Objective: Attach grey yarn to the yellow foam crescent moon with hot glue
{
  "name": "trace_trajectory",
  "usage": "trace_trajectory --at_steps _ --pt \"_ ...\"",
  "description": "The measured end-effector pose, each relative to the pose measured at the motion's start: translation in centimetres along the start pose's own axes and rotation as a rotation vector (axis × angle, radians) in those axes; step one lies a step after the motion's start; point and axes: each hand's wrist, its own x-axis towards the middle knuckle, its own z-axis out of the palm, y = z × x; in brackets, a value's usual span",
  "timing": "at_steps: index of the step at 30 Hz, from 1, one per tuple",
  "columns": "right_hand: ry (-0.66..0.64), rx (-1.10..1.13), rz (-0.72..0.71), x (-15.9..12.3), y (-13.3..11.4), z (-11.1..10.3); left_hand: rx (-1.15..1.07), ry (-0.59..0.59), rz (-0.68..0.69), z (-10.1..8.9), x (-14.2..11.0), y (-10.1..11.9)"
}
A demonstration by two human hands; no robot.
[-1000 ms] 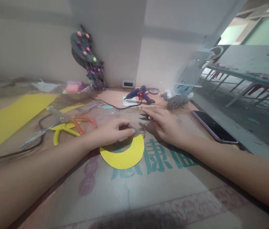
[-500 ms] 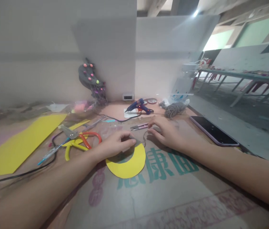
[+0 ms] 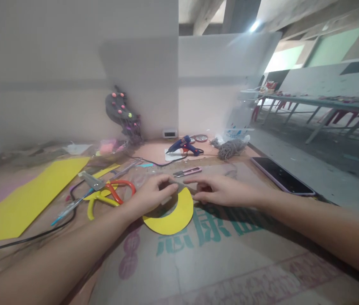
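A yellow paper crescent lies on the printed cardboard in front of me, its upper end wrapped in grey yarn. My left hand is closed on that upper end, thumb and forefinger around it. My right hand is just right of the crescent, forefinger reaching over the wrapped end and the other fingers curled in. It seems to grip the thin yarn strand, though most of the strand is hidden. Behind the hands lie small thread snips.
A blue glue gun rests on a white pad behind. A grey yarn ball and a phone are to the right. Scissors, a pen and a yellow sheet lie left. A decorated grey crescent leans at the back.
My right hand has come down and left toward the crescent's wrapped end, uncovering the snips. My left hand stays at the crescent. The view has tilted slightly.
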Motion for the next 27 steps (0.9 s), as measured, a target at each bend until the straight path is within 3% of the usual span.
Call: trace_trajectory --at_steps 3,5,7,9,12,14,18,27 --pt "-0.155 -0.121 0.046 -0.7 0.3 -2.0 -0.052 -0.056 -0.024 0.1 -0.1 -0.2" --pt "-0.172 -0.251 0.061 -1.2 0.6 -3.4 -0.088 -0.1 -0.048 0.1 -0.1 -0.3" --pt "-0.105 -0.386 0.066 -1.5 0.8 -4.3 -0.102 -0.124 -0.054 0.1 -0.1 -0.4" --pt "0.052 -0.462 0.06 -1.5 0.6 -4.6 -0.097 -0.13 -0.042 0.2 -0.1 -0.4" --pt "0.315 -0.463 0.032 -1.1 -0.3 -3.8 -0.087 -0.094 -0.037 0.3 0.0 -0.4" --pt "0.375 -0.448 -0.037 -0.9 -1.0 -2.7 -0.069 -0.033 -0.03 0.3 0.0 -0.3" --pt "0.362 -0.42 -0.177 -0.6 -1.3 -0.6 0.079 0.11 0.067 0.2 -0.2 0.4" --pt "0.295 0.033 -0.097 0.5 1.4 2.5 0.257 0.314 0.285 0.7 -1.0 0.8"
